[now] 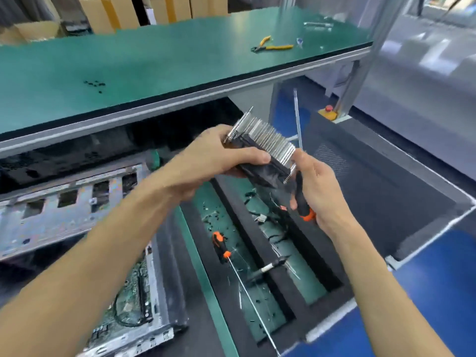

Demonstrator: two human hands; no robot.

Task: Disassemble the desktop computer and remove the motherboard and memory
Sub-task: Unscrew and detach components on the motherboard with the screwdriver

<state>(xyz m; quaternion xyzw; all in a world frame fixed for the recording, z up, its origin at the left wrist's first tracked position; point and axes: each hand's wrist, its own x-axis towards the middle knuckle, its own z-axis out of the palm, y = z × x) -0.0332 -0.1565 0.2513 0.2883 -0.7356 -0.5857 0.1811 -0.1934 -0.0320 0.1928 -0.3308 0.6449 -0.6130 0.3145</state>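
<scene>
- Left hand (206, 155) is wrapping its grip around a finned heatsink card (265, 150), thumb lying across the dark near side, holding it up in the air over the middle of the scene.
- Right hand (316, 186) is curling around a black-and-orange screwdriver (302, 199), grip closed on the handle, while the thumb is touching the right end of the fins.
- The open computer case (64, 207) is sitting at the left, with the green motherboard (128, 302) still lying inside at the near-left corner.
- A second orange-handled screwdriver (221, 244) is lying in the foam-lined tray (278, 284) below the hands, among small screws and cable bits.
- Yellow-handled cutters (273, 46) are resting far back on the green bench (154, 55), and a little cluster of black screws (95, 85) is sitting on it further left.
</scene>
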